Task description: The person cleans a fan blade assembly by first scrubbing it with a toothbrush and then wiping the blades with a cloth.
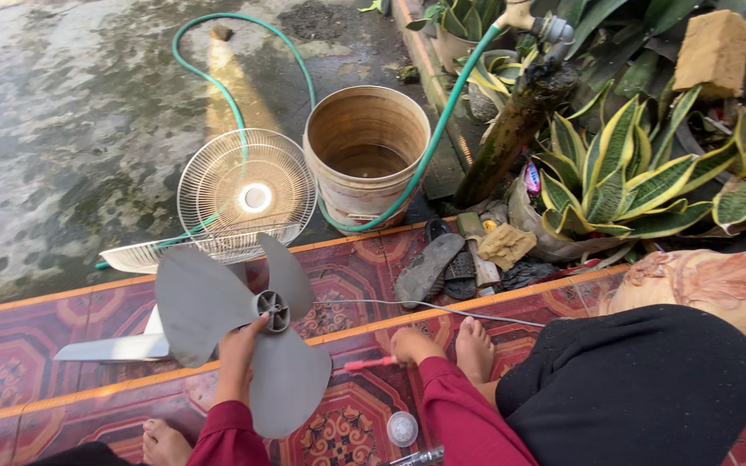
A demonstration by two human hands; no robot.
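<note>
Over the patterned tile step (36, 345), raised before the knees: a grey three-vane fan blade (205, 298), gripped at the hub by the left hand (239, 345), fingers closed; right hand (414, 345) low on the tile, curled shut round a pink-handled brush (369, 364). Looks like cleaning, brush not yet on the blade; calls for lifting it to a vane, hub kept steady. Faces the camera, hub axis tilted up, no single long axis, vanes fanning left, up-right and down.

Tan bucket (366, 155) w/ water, green hose (218, 82), white fan grille (246, 194), sandals (442, 267), striped plants (623, 173), sponge (506, 244)
</note>
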